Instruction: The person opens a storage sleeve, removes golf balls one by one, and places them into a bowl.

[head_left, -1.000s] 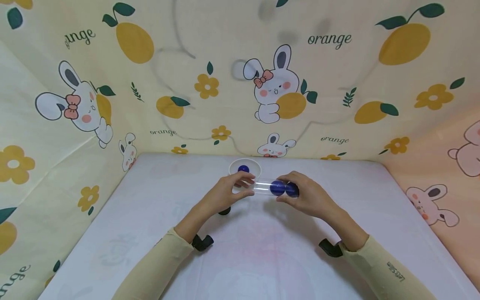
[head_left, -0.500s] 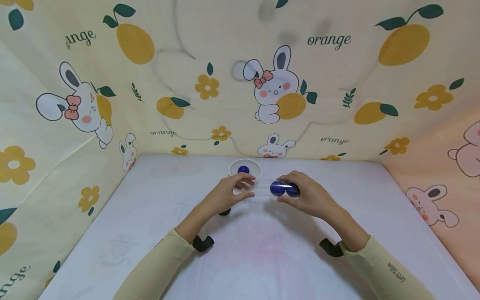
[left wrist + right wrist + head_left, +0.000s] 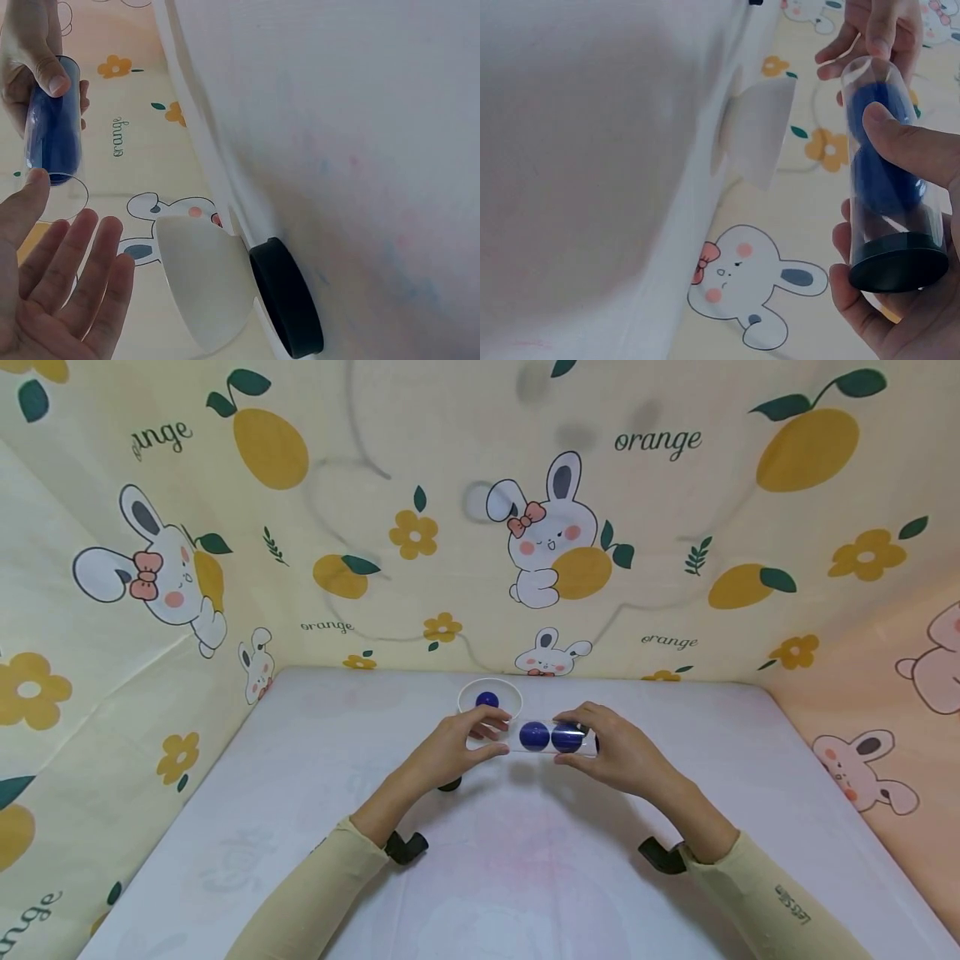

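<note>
Two blue balls (image 3: 534,736) have slid left inside the clear tube (image 3: 889,187), held sideways above the counter (image 3: 517,877). The right hand (image 3: 618,750) curls its grip round the capped end, steadying it; the left hand (image 3: 446,745) has its grip loosely parted at the mouth, probably to catch them. Farther off, a bowl (image 3: 761,135) waits.

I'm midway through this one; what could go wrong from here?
The clear tube lies nearly level in the right hand, with no dark cap on its left end; a tilt that way could let the blue balls roll out.

The left hand is at that end but not gripping it, so it might miss an escaping ball.

The white bowl stands just beyond the left hand; a careless sweep could knock it.
</note>
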Demonstrator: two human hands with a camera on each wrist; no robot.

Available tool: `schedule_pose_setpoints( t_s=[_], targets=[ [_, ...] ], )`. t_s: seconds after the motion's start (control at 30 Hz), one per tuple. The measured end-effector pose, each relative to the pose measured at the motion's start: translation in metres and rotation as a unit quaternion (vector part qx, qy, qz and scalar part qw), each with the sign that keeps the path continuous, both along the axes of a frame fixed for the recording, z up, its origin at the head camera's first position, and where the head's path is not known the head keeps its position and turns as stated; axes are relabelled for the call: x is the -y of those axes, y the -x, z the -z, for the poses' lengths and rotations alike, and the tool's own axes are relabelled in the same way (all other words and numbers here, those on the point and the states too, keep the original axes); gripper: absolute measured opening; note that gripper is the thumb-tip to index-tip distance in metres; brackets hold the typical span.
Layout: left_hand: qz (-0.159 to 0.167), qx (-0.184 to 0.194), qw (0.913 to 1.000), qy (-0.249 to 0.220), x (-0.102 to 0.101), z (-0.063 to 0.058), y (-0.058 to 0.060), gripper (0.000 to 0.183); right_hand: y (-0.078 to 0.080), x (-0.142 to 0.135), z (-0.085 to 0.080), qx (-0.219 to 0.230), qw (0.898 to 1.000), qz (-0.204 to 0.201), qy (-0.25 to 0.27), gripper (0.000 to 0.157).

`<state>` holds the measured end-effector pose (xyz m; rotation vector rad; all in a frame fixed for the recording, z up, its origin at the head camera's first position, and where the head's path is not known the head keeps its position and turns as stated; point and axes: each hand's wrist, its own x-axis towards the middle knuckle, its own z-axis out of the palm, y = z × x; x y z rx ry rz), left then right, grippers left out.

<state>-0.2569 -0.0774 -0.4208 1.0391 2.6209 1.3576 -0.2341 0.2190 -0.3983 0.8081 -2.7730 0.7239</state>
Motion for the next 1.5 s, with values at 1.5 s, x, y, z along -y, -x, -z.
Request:
schedule_pose_setpoints(
  t_s=[1.5],
  targets=[
    [-0.054, 0.018, 0.998, 0.028, 0.018, -0.003, 0.008, 0.047, 0.0, -0.007, 0.012, 0.013, 0.997, -0.044, 0.065, 0.05]
  ],
)
